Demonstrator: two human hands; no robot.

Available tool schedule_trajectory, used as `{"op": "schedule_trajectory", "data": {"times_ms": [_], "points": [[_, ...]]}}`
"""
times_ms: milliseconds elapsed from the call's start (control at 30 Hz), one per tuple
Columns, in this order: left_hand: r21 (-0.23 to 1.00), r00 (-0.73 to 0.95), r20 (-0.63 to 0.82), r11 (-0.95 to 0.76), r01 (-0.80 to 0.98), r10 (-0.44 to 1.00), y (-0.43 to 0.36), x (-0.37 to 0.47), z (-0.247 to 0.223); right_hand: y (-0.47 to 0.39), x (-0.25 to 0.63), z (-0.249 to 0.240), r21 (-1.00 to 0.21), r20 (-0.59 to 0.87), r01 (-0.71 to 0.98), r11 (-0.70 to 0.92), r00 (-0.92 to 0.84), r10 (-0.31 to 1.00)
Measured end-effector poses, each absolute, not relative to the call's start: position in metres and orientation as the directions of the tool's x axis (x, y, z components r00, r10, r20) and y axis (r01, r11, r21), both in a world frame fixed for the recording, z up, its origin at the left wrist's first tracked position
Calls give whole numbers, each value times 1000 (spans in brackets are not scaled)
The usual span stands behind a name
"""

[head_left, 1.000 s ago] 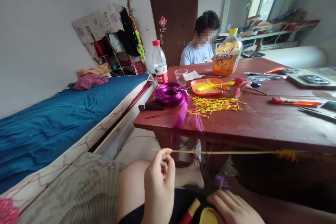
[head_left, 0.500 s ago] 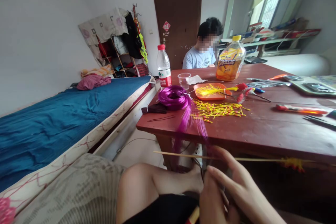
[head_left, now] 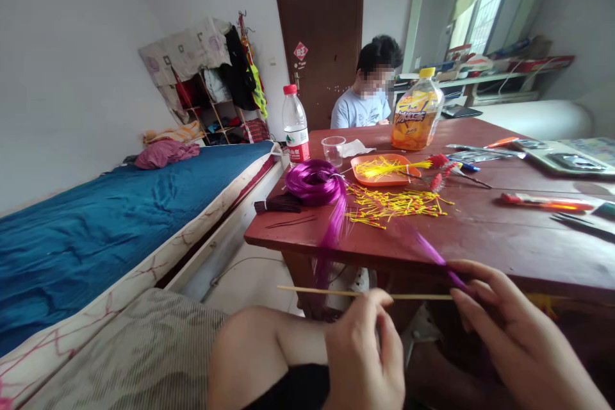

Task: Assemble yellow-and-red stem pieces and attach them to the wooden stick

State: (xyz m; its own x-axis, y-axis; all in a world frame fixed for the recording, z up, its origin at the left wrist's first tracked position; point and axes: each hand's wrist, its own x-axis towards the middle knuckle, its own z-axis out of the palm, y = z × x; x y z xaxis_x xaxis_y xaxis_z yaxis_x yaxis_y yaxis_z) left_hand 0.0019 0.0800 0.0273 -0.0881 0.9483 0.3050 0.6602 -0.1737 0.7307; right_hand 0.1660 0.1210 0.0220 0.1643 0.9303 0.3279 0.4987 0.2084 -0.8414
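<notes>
My left hand (head_left: 366,349) is closed, pinching a thin wooden stick (head_left: 314,291) that lies nearly level over my lap. To its right, my right hand (head_left: 512,317) grips a small bundle of purple thread (head_left: 435,253), its loose ends fanning toward the table. The stick's right end passes behind my right fingers; whether they touch it I cannot tell. Blurred yellow bits (head_left: 545,303) show dimly beyond that hand. On the table, a purple thread coil (head_left: 314,182) trails strands over the edge, beside yellow stems with red tips (head_left: 401,206).
An orange tray (head_left: 355,170) holds more yellow stems. Dark wires (head_left: 278,204), a plastic cup (head_left: 331,152), a water bottle (head_left: 295,131) and a tea jug (head_left: 417,116) stand or lie around. Tweezers (head_left: 583,227) lie right. A person (head_left: 358,109) sits across the table (head_left: 298,234).
My hands, close together before, are now apart. The right hand has moved right with the purple thread, while the left hand has come up onto the stick.
</notes>
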Motion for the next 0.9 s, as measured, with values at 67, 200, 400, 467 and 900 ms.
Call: {"op": "schedule_trajectory", "data": {"times_ms": [67,200,400,467,900], "points": [[589,-67,442,-233,774,895,98,-5,53,119,164,16,-823,313,532,201,128,941],[225,-18,613,-153,962,790,132,-12,92,117,160,8,-820,319,535,202,134,938],[61,42,531,-88,994,847,156,-9,98,122,170,5,-832,303,510,217,91,949],[100,33,528,-101,990,848,152,-6,97,124,173,3,-834,312,498,238,70,947],[949,-67,-47,65,308,997,83,5,35,120,154,-14,-873,235,451,186,55,970]]}}
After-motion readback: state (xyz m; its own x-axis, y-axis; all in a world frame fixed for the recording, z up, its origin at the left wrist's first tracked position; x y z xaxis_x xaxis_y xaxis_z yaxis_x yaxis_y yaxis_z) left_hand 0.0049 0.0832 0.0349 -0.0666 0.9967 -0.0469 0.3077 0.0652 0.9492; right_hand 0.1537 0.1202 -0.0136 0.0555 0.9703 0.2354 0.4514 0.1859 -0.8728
